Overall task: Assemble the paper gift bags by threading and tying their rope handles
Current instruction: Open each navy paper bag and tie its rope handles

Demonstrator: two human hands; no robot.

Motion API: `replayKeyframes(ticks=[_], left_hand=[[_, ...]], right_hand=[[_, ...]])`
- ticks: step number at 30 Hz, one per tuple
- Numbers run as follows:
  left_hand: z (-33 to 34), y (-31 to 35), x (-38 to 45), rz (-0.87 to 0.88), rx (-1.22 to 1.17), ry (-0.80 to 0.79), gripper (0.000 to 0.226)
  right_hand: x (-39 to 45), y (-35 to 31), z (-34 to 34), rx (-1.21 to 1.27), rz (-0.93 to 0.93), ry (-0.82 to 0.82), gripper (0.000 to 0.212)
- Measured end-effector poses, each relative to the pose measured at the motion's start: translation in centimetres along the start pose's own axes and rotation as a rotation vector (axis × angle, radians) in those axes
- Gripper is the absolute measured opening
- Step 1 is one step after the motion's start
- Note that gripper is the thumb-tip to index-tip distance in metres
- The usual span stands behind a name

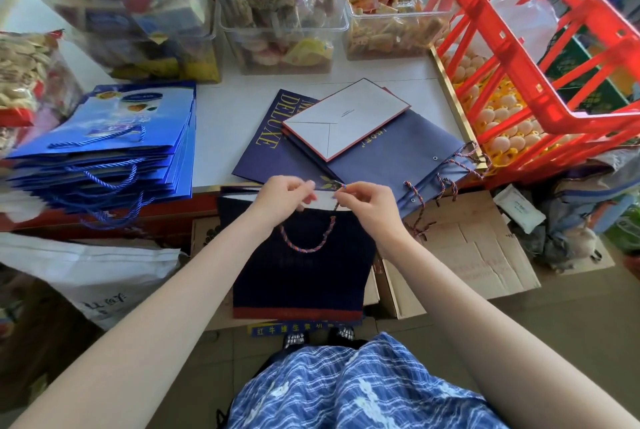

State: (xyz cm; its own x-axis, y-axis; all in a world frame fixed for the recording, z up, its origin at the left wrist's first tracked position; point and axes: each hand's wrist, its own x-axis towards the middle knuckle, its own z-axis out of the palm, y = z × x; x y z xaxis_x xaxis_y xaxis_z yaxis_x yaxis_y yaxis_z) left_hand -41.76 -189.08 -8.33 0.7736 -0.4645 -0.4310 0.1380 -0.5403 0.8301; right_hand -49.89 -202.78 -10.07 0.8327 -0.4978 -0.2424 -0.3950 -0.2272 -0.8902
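While the left hand [282,196] pinches the top edge of the navy gift bag [301,276], the right hand [367,205] pinches the end of the rope handle [306,241] at that same edge. Bag hangs flat past the bench [228,116] front edge; handle loops down its face. Unassembled navy bags [398,151] lie on the bench beyond, a blue bag stack [114,148] to the left.

Bare forearms, blue plaid garment [346,383]

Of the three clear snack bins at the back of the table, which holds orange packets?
The right-hand bin, beside the red crate. Orange packets sit on top of its contents; the middle bin holds pale, round wrapped snacks, and the left bin blue boxes.
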Motion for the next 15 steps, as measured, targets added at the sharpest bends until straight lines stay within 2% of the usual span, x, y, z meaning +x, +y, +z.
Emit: replayKeyframes(ticks=[3, 6, 8, 11, 15], left_hand=[[0.1, 1.1, -0.3, -0.240, 0.154, -0.242, 0.042], [0.5, 1.8, 0.4, -0.442, -0.144, -0.378, 0.038], [0.4, 2.1, 0.5, -0.503, -0.368, -0.370, 0.032], [0.6, 2.9, -0.2, -0.418, -0.407, -0.221, 0.019], [1.1, 4.1, -1.0, -0.087, -0.129, -0.017, 0.024]], right_hand=[[-0.6, -0.5, -0.2, 0.158, -0.034, -0.043, 0.007], [-1.2, -1.7, -0.1, 0.177, -0.134, -0.155, 0.016], [-1.3, -2.1, -0.5, 0.159, -0.177, -0.198, 0.017], [-1.3, -2.2, -1.3, 0.079, -0.272, -0.138, 0.010], [-1.8, -3.2, -1.3, 0.000, -0.336, 0.120, 0.008]])
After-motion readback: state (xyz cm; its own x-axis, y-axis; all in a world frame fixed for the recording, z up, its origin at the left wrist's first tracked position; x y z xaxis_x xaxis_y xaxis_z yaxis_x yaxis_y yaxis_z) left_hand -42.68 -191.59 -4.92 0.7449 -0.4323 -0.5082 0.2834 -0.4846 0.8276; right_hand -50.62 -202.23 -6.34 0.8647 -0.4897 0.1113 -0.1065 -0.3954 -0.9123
